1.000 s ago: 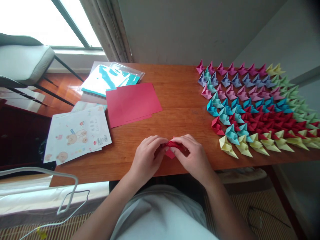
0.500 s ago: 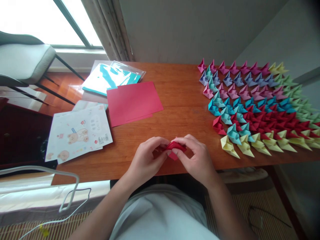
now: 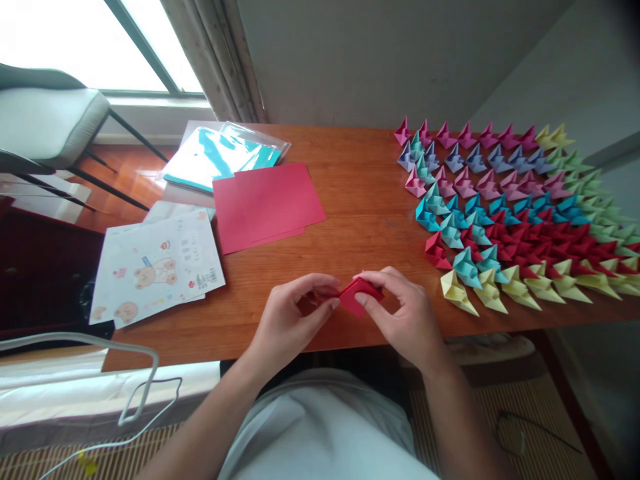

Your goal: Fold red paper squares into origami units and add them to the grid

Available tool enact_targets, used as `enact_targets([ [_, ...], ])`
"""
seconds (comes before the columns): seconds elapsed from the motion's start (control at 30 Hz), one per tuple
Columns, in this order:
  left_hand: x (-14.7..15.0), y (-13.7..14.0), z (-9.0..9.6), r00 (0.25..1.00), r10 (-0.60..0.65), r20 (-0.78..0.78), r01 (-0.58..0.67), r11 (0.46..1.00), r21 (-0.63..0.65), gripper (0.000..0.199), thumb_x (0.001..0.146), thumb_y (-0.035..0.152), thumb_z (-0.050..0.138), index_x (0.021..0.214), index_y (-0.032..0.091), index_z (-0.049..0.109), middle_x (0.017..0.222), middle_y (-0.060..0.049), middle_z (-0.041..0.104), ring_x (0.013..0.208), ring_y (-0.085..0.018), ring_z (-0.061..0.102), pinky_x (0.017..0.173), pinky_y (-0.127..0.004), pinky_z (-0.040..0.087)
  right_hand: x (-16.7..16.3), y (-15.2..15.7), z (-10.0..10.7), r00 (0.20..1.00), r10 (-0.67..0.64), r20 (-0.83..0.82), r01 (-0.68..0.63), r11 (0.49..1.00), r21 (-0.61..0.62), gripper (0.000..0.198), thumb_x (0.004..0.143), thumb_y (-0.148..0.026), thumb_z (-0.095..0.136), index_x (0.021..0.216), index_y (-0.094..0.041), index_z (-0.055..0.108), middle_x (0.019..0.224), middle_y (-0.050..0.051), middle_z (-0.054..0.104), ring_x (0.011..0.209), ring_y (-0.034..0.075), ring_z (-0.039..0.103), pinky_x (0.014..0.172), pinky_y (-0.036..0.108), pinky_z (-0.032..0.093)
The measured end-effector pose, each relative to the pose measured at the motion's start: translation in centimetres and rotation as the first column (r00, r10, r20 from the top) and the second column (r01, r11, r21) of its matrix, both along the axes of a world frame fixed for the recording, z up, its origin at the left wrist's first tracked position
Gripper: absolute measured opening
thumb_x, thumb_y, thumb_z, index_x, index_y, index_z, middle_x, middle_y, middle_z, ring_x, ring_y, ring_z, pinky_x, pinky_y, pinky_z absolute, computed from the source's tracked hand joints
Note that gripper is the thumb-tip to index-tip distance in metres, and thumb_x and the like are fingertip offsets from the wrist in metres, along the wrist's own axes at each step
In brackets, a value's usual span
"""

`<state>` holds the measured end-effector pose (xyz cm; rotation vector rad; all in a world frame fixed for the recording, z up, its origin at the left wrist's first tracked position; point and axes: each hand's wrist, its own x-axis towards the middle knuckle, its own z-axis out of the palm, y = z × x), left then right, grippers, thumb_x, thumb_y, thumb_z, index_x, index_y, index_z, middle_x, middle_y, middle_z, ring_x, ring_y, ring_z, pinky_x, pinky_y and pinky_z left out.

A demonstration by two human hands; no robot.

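A small piece of folded red paper is held up over the front edge of the table. My right hand pinches its right side, thumb in front and fingers behind. At the paper's left corner, my left hand has its thumb and fingertips closed together; that corner is partly hidden by them. Several folded paper boats fill the right of the table, among them a yellow boat and a red boat nearest my right hand.
Flat red sheets lie left of centre on the wooden table. Behind them is a clear packet of blue paper. White sheets with a bear print lie at the left edge. A chair stands by the window.
The folded red paper has turned and shifted slightly right with my right hand, showing more of its flat face. My left hand has moved slightly left, widening the gap between the hands.
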<state>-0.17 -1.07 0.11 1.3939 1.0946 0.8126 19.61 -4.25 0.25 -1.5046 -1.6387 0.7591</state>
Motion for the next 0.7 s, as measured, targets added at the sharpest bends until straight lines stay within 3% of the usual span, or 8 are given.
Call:
enact_targets([
  [0.13, 0.27, -0.13, 0.03, 1.0, 0.001, -0.023, -0.001, 1.0, 0.031, 0.015, 0.083, 0.023, 0.074, 0.097, 0.017, 0.073, 0.091, -0.007, 0.076, 0.079, -0.017, 0.07, 0.071, -0.025, 0.056, -0.15, -0.03, 0.22, 1.0, -0.003, 0.0, 0.003, 1.0, 0.012, 0.018, 0.09, -0.02, 0.066, 0.107, -0.025, 0.069, 0.093, 0.002, 0.07, 0.085, 0.018, 0.066, 0.078, 0.031, 0.054],
  [0.3, 0.52, -0.22, 0.13, 0.996, 0.04, 0.076, -0.036, 0.998, -0.058, 0.017, 0.082, 0.022, 0.075, 0.098, 0.017, 0.072, 0.088, -0.005, 0.074, 0.078, -0.017, 0.069, 0.071, -0.025, 0.056, -0.28, -0.08, 0.25, 1.0, 0.001, 0.0, -0.001, 1.0, 0.028, 0.017, 0.09, -0.021, 0.066, 0.106, -0.026, 0.069, 0.094, 0.002, 0.07, 0.085, 0.018, 0.066, 0.077, 0.031, 0.054],
  [0.5, 0.66, -0.38, 0.1, 0.995, 0.079, 0.059, -0.074, 0.994, -0.083, 0.012, 0.082, 0.023, 0.074, 0.092, 0.016, 0.072, 0.086, -0.006, 0.074, 0.075, -0.017, 0.068, 0.069, -0.025, 0.054, -0.46, 0.0, 0.24, 1.0, 0.004, 0.006, -0.004, 0.998, 0.057, 0.016, 0.09, -0.021, 0.065, 0.105, -0.026, 0.07, 0.093, 0.002, 0.071, 0.085, 0.019, 0.066, 0.078, 0.033, 0.055],
  [0.7, 0.58, 0.01, 0.47, 0.999, -0.044, -0.027, 0.044, 0.999, 0.013, 0.009, 0.086, 0.019, 0.069, 0.094, 0.016, 0.072, 0.085, -0.004, 0.073, 0.075, -0.015, 0.065, 0.068, -0.025, 0.052, -0.7, -0.02, 0.58, 0.999, 0.041, 0.032, -0.043, 0.996, 0.073, 0.017, 0.091, -0.019, 0.064, 0.107, -0.026, 0.069, 0.094, 0.002, 0.072, 0.087, 0.019, 0.066, 0.079, 0.033, 0.054],
])
